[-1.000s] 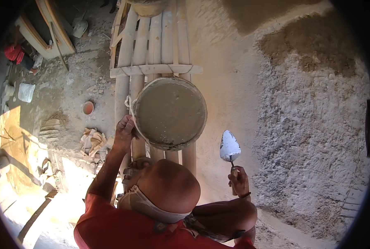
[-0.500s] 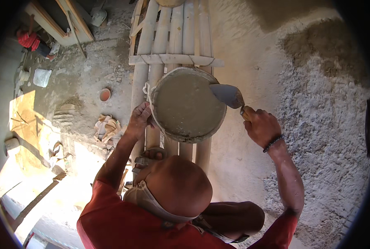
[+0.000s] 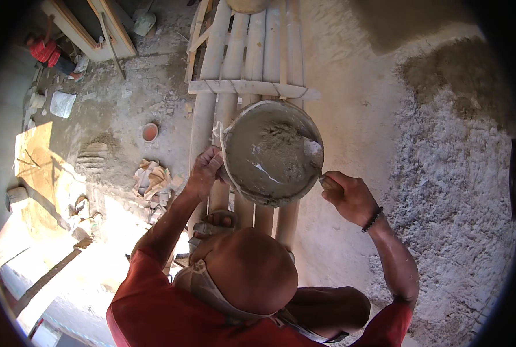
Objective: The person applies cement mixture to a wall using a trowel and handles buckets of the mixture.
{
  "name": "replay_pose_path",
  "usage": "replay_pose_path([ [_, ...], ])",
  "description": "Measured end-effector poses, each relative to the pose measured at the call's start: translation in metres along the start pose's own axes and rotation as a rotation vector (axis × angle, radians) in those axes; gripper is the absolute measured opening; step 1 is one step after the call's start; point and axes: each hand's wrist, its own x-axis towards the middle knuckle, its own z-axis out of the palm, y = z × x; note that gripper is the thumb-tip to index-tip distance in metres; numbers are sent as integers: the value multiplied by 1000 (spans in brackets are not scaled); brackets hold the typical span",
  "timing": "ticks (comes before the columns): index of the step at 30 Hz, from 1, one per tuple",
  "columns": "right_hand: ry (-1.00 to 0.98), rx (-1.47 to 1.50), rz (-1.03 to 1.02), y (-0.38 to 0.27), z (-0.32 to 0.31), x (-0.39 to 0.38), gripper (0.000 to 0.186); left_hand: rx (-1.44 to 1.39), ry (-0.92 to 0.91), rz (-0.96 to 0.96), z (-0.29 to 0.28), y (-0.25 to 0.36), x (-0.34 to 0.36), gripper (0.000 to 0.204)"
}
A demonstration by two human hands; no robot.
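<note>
Since the earlier frame, the trowel (image 3: 313, 151) is dipping into the mortar (image 3: 249, 141); we are clasping its handle in our right grip (image 3: 352, 199), blade angling ahead-left, our left grip (image 3: 204, 170) holding the bucket (image 3: 274, 203) between them.

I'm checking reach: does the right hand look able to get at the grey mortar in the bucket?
Seemingly yes: the bucket is uncovered, and the right hand holds a trowel dipped into the mortar.
</note>
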Motion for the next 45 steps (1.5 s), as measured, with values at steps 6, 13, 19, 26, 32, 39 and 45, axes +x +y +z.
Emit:
replay_pose_path([
  [6, 127, -575, -135, 8, 50, -10, 29, -52, -29, -4, 4, -8, 4, 23],
  [13, 107, -649, -222, -31, 15, 5, 33, -70, -11, 21, -7, -13, 4, 23],
  [19, -110, -731, -199, -25, 13, 15, 26, -36, -7, 46, 1, -13, 6, 25],
  [26, -169, -807, -260, -12, 54, 16, 31, -48, -6, 61, 3, -8, -2, 27],
  [32, -70, -758, -210, -67, -10, 0, 24, 25, 41, 43, -4, -1, -11, 25],
  [39, 23, -677, -268, -6, 23, 9, 27, -18, 22, 50, 15, -6, 7, 18],
  [45, -44, -593, -282, -32, 2, 9, 30, 24, 75, 63, 3, 1, -5, 22],
])
